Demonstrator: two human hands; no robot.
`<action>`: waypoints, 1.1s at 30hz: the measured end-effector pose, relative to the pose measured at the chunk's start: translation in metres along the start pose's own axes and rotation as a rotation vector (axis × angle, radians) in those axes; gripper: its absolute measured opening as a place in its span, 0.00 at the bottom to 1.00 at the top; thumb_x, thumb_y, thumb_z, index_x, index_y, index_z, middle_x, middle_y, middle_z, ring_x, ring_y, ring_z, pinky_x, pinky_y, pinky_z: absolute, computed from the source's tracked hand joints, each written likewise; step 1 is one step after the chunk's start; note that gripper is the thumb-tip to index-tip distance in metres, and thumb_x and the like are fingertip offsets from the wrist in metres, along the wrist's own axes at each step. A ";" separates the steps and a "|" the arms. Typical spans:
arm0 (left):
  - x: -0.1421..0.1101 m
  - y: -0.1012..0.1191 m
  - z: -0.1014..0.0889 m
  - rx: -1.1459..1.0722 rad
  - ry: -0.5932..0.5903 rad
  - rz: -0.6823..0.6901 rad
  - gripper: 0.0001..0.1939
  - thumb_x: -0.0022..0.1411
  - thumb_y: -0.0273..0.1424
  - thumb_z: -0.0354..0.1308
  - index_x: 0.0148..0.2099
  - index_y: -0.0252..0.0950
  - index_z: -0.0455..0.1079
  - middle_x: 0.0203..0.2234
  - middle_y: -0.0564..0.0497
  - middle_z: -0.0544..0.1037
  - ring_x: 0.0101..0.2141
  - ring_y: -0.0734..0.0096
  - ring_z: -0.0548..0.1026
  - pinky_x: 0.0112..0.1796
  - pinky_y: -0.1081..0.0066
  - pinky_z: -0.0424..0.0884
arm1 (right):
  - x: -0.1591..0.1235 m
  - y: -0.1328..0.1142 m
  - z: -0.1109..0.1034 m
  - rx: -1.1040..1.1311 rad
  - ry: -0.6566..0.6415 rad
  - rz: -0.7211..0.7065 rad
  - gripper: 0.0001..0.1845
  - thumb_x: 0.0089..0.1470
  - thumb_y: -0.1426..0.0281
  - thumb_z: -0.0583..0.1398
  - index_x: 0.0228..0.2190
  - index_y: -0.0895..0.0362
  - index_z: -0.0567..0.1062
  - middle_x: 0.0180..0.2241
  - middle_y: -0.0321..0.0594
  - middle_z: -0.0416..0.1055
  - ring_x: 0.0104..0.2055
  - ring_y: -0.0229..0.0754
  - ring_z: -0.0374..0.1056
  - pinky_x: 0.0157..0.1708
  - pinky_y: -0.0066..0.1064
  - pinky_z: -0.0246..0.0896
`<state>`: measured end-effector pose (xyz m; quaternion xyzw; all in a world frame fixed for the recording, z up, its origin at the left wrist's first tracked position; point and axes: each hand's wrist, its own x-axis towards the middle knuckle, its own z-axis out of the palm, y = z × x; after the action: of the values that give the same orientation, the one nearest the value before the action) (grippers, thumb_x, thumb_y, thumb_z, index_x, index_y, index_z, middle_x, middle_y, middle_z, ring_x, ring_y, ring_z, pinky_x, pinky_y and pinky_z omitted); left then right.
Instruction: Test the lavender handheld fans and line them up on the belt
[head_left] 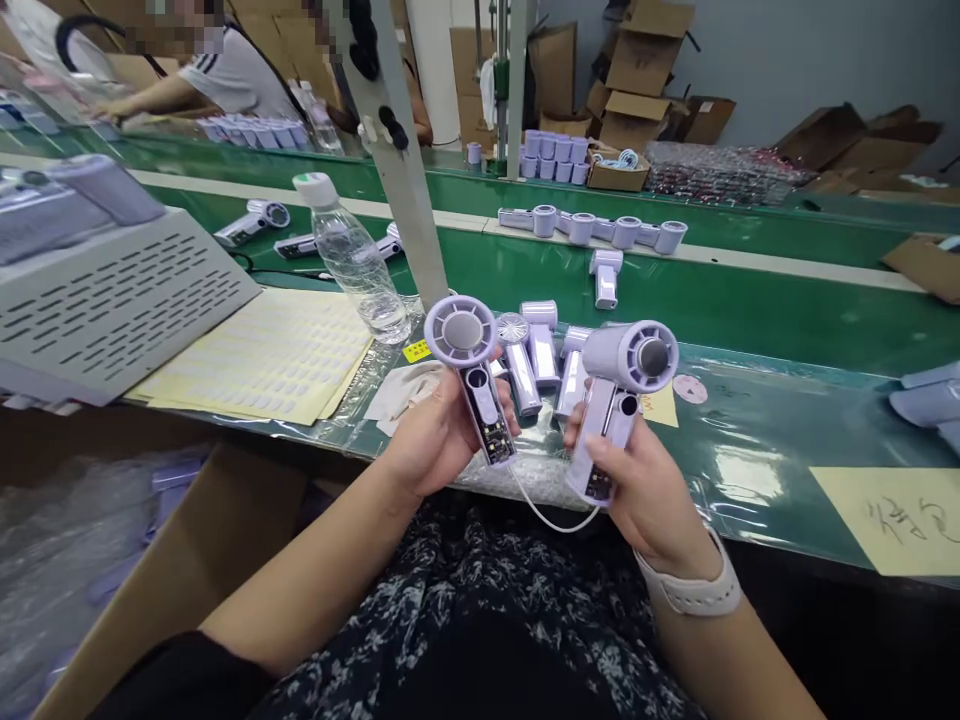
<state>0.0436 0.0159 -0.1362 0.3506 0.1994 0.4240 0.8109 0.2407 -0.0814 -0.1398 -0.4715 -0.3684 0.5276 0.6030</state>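
My left hand (439,435) is closed round the handle of a lilac handheld fan (460,332), whose round grille faces me and whose lower handle bares a small circuit board. In my right hand (637,475) is a second lilac handheld fan (600,365), held upright, its head turned to the right and my thumb across the handle. A thin white cable (551,522) runs between the bottoms of the two handles. Just behind them, several more lilac fans (541,345) lie on the bench. A white cloth (405,393) rests beside my left hand.
A plastic bottle (352,265) stands by a metal post (409,180). To the left are sticker sheets (259,360) and a slotted grey metal housing (142,310). Fans line the green conveyor (750,300). Across it, a co-worker (240,75) reaches leftward. A cardboard box (202,560) is at lower left.
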 end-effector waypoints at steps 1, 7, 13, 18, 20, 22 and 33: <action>-0.001 -0.002 0.002 -0.011 -0.012 -0.022 0.27 0.59 0.48 0.68 0.54 0.36 0.74 0.33 0.50 0.78 0.32 0.68 0.76 0.36 0.64 0.79 | -0.001 0.000 0.002 0.054 -0.028 0.009 0.18 0.56 0.58 0.69 0.45 0.52 0.77 0.40 0.40 0.76 0.42 0.45 0.71 0.42 0.38 0.71; -0.012 -0.004 0.006 -0.021 -0.081 -0.093 0.24 0.54 0.40 0.71 0.49 0.35 0.72 0.34 0.50 0.76 0.33 0.68 0.75 0.35 0.66 0.77 | -0.010 0.002 0.008 0.173 -0.059 -0.054 0.19 0.54 0.63 0.72 0.46 0.46 0.75 0.41 0.34 0.73 0.38 0.39 0.72 0.43 0.35 0.73; -0.015 -0.008 0.007 0.002 -0.104 -0.139 0.23 0.51 0.38 0.70 0.47 0.37 0.69 0.37 0.49 0.75 0.33 0.67 0.75 0.34 0.66 0.76 | -0.009 0.007 0.007 0.094 -0.018 -0.010 0.20 0.53 0.63 0.73 0.46 0.47 0.76 0.39 0.35 0.73 0.34 0.37 0.69 0.34 0.28 0.71; -0.018 -0.009 0.007 0.024 -0.106 -0.137 0.21 0.52 0.34 0.68 0.48 0.37 0.68 0.38 0.49 0.74 0.34 0.67 0.74 0.35 0.67 0.74 | -0.008 0.007 0.010 0.128 -0.102 0.051 0.18 0.56 0.61 0.71 0.46 0.49 0.75 0.39 0.37 0.73 0.37 0.40 0.70 0.38 0.32 0.72; -0.018 -0.009 0.007 0.037 -0.118 -0.138 0.22 0.53 0.34 0.67 0.49 0.37 0.68 0.37 0.50 0.74 0.33 0.68 0.75 0.35 0.67 0.74 | -0.009 0.007 0.011 0.184 -0.119 0.048 0.20 0.55 0.63 0.71 0.48 0.50 0.74 0.40 0.37 0.73 0.37 0.40 0.70 0.37 0.31 0.72; -0.018 -0.008 0.006 0.041 -0.126 -0.132 0.23 0.53 0.34 0.67 0.50 0.36 0.68 0.37 0.50 0.74 0.33 0.68 0.75 0.35 0.67 0.74 | -0.010 0.008 0.012 0.218 -0.127 0.025 0.20 0.55 0.63 0.71 0.48 0.50 0.74 0.40 0.37 0.73 0.35 0.38 0.70 0.35 0.30 0.72; -0.015 -0.018 0.009 0.131 -0.085 -0.083 0.19 0.55 0.35 0.69 0.46 0.37 0.67 0.35 0.53 0.72 0.29 0.73 0.73 0.30 0.71 0.73 | -0.011 0.012 0.011 0.197 -0.061 0.011 0.13 0.58 0.60 0.66 0.43 0.52 0.75 0.37 0.38 0.73 0.30 0.38 0.69 0.28 0.30 0.71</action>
<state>0.0512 -0.0071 -0.1429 0.4122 0.2064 0.3608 0.8107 0.2253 -0.0904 -0.1478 -0.3955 -0.3302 0.5786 0.6322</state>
